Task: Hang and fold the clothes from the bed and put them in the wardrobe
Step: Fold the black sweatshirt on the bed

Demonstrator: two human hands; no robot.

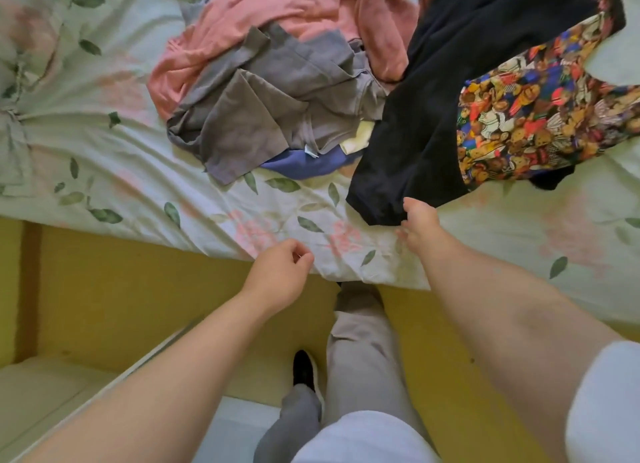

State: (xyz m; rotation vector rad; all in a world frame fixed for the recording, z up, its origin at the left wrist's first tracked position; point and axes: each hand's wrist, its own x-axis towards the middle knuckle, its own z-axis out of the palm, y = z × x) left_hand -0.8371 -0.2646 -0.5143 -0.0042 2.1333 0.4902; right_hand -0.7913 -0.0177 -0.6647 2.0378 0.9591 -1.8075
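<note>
A heap of clothes lies on the bed (pixel 104 144), which has a pale green floral sheet. A black garment (pixel 433 116) stretches from the top right down toward the bed's front edge. My right hand (pixel 420 220) pinches its lower corner. Beside it lie a bright patterned garment (pixel 540 116), a grey one (pixel 263 116), a pink one (pixel 249 23) and a blue one (pixel 304 163) under the grey. My left hand (pixel 280 275) hovers at the bed's front edge, fingers loosely curled, holding nothing.
The yellow bed base (pixel 138 289) runs along the front below the sheet. My legs in grey trousers (pixel 360 352) and a dark shoe (pixel 304 369) stand against it. A pale shelf or drawer edge (pixel 52 386) shows at lower left.
</note>
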